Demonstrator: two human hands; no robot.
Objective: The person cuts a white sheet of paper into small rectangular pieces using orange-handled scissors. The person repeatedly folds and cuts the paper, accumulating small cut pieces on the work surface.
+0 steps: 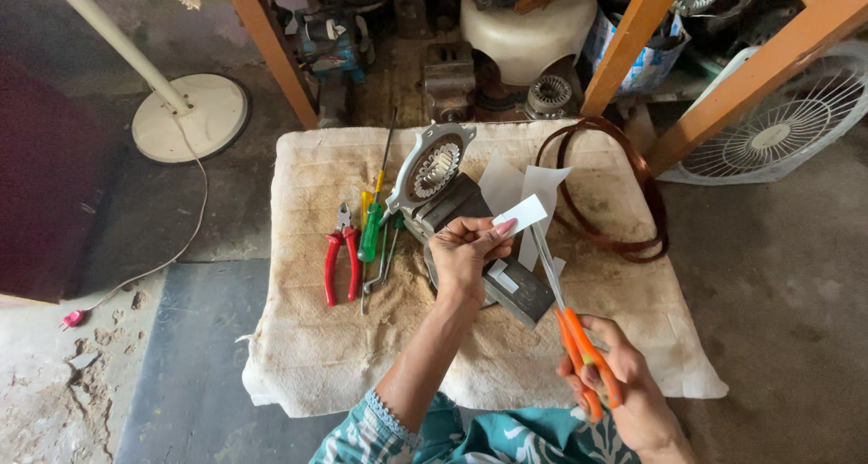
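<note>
My left hand (463, 251) pinches a small white paper strip (522, 214) above a grey metal motor housing (452, 193) that lies on a beige towel (316, 337). In my right hand (624, 387) are orange-handled scissors (579, 337), their blades reaching up toward the strip's lower edge. More white paper pieces (533, 188) lie on the towel behind the strip.
Red-handled pliers (341, 260), a green-handled screwdriver (371, 229) and thin metal tools lie left of the housing. A coil of copper wire (624, 184) rests at the towel's right. A white fan base (190, 116), a fan grille (778, 129), wooden legs and motor parts stand behind.
</note>
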